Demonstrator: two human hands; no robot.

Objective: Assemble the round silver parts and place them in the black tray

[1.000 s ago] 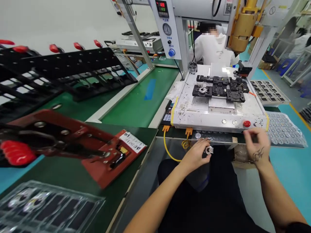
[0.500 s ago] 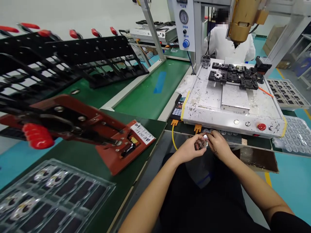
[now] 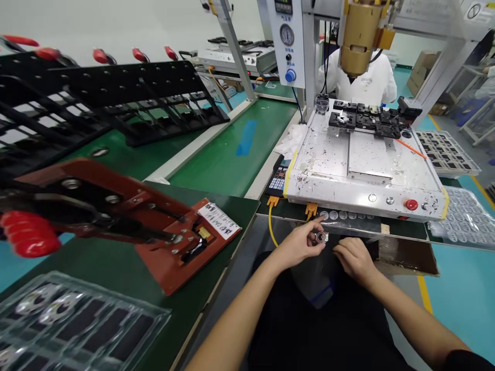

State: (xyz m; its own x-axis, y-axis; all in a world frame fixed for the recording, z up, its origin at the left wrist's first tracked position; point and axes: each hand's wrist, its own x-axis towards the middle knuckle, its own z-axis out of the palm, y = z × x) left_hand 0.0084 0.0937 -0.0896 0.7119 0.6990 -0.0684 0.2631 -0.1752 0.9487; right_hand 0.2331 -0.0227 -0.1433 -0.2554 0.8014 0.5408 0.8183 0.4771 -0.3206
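Between the thumb and fingers of my left hand (image 3: 297,245) is a small round metal part (image 3: 320,237) with a ring-shaped centre. My right hand (image 3: 353,258) is a short way to the right, apart from the part. Its fingers are curled and pressed together, and whatever may be in them is hidden. Just beyond both hands, a row of small clear discs (image 3: 343,215) lies along the front edge of the white machine (image 3: 328,190). Similar shiny metal parts (image 3: 62,307) sit in a clear plastic tray (image 3: 127,304) at lower left.
A red-brown toggle clamp fixture (image 3: 162,263) stands on the green bench at left, with black racks (image 3: 131,98) behind. Black fixtures (image 3: 363,119) sit on the machine beneath a gold dispensing head (image 3: 358,44). A brown box (image 3: 410,256) is at right. A person in white (image 3: 373,80) sits beyond.
My right hand has drawn away from the metal part, moving right and down. The part stays in my left hand. The whole view has shifted slightly.
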